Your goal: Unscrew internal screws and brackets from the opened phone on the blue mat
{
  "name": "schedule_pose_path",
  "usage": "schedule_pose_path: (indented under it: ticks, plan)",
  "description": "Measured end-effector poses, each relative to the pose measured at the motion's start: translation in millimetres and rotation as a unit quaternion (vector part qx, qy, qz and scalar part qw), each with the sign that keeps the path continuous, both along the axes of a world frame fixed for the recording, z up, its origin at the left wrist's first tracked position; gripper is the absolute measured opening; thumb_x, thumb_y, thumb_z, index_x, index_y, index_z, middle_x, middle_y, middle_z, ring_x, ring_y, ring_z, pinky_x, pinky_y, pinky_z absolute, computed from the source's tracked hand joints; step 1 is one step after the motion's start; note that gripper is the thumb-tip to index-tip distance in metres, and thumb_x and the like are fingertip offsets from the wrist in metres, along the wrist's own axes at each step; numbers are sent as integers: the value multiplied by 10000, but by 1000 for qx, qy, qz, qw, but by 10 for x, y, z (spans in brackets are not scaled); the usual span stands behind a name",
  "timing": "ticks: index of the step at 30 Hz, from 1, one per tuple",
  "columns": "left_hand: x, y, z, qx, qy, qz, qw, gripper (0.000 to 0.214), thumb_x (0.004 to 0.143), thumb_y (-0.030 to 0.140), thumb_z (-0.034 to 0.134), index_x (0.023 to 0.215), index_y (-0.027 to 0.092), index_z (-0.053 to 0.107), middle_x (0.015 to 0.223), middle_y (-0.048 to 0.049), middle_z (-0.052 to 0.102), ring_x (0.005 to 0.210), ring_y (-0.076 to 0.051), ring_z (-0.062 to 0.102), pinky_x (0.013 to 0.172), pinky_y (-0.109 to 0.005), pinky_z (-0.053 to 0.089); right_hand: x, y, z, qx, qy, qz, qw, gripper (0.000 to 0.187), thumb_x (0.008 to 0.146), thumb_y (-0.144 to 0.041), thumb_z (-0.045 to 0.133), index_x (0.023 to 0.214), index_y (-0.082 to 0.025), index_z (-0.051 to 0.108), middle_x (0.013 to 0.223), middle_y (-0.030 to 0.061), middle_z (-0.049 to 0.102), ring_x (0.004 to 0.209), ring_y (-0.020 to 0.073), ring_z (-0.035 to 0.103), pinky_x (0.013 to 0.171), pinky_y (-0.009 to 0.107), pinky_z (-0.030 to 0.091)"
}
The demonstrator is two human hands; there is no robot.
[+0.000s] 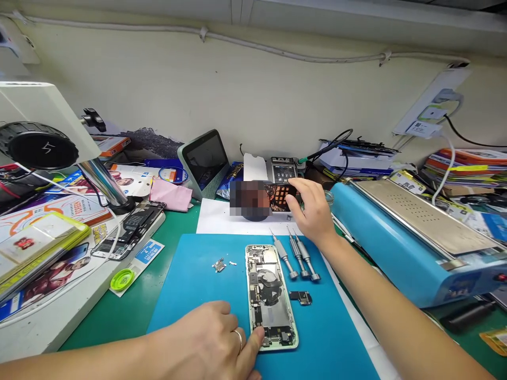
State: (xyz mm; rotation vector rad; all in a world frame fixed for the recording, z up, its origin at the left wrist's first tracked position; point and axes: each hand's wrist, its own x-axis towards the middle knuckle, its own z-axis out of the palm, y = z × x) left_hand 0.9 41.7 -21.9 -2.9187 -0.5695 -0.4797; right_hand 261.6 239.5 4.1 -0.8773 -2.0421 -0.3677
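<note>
An opened phone with a pale green frame lies on the blue mat, its inner boards and a dark ring pattern showing. My left hand is at its lower left corner, one digit on the edge and the other fingers curled. At the back, my right hand grips the right end of a smartphone with a lit, patterned screen, held sideways; its left part is blurred out. Several precision screwdrivers lie below that hand. A small dark part rests right of the opened phone, and a metal piece left of it.
A blue machine with a metal plate stands on the right. To the left are a stand pole, another opened phone and a green lid. A grey-green screen device and a pink cloth sit at the back.
</note>
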Motion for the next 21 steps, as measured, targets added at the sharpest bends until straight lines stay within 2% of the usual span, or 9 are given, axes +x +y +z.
schedule_pose_path:
  ticks: [7,14,18,21]
  plan:
    - [-7,-10,76,-12,20,5,1000,390,1029,386,658,1223,48,658,619,12,654,482,-173,590,469,-346,418,69,7,-169,34,-8,1,999,571,1025,-302,571,1575,-240,429,1473,176,577,1359,364,562,1124,579,488]
    - [-6,-4,98,-9,15,-1,1000,378,1036,367,641,1218,37,661,613,9,651,474,-176,589,454,-355,399,115,-18,-136,50,-75,39,995,495,1011,-330,613,1503,-344,560,1665,98,376,1476,390,456,1185,620,426]
    - [-7,-9,93,-16,20,-5,1000,382,1046,358,625,1237,27,653,630,4,666,488,-177,606,460,-356,411,110,-19,-129,50,-110,49,991,470,1007,-325,624,1477,-318,602,1737,72,265,1524,402,390,1218,633,397]
    - [-3,-11,101,-28,21,-7,999,380,1050,348,617,1248,24,652,651,1,681,516,-187,625,467,-366,437,112,-16,-136,53,-105,48,992,478,1015,-324,616,1491,-306,581,1736,85,261,1526,402,386,1209,634,406]
